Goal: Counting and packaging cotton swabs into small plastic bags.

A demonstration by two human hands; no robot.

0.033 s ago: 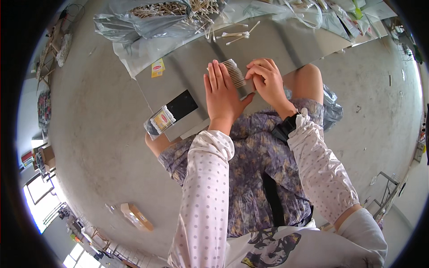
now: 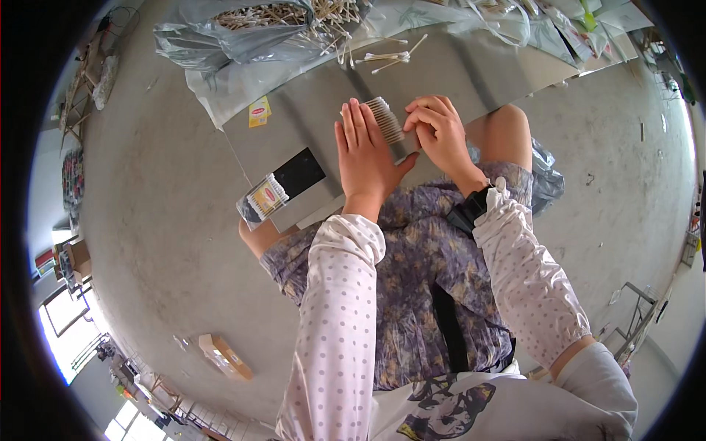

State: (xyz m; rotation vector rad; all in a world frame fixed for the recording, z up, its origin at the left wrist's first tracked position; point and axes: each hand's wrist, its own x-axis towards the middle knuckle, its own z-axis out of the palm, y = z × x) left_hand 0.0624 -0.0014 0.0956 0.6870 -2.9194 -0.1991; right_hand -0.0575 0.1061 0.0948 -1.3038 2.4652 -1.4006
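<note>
A neat row of cotton swabs [image 2: 385,120] lies side by side on the grey board [image 2: 434,70] across my lap. My left hand [image 2: 364,151] is laid flat along the row's left side, its fingers stretched out and covering part of it. At the right end of the row, my right hand [image 2: 439,132] has its fingers curled in. Whatever its fingertips may hold is hidden. Left of my hands, a clear packet of cotton swabs [image 2: 266,197] with a yellow label rests beside a black rectangle [image 2: 304,173].
Small yellow cards [image 2: 259,112] lie at the board's left. Several loose cotton swabs [image 2: 393,56] are scattered farther back. Behind them, a grey plastic bag [image 2: 235,45] spills a heap of swabs [image 2: 272,15]. Plastic bags [image 2: 507,22] line the far right edge.
</note>
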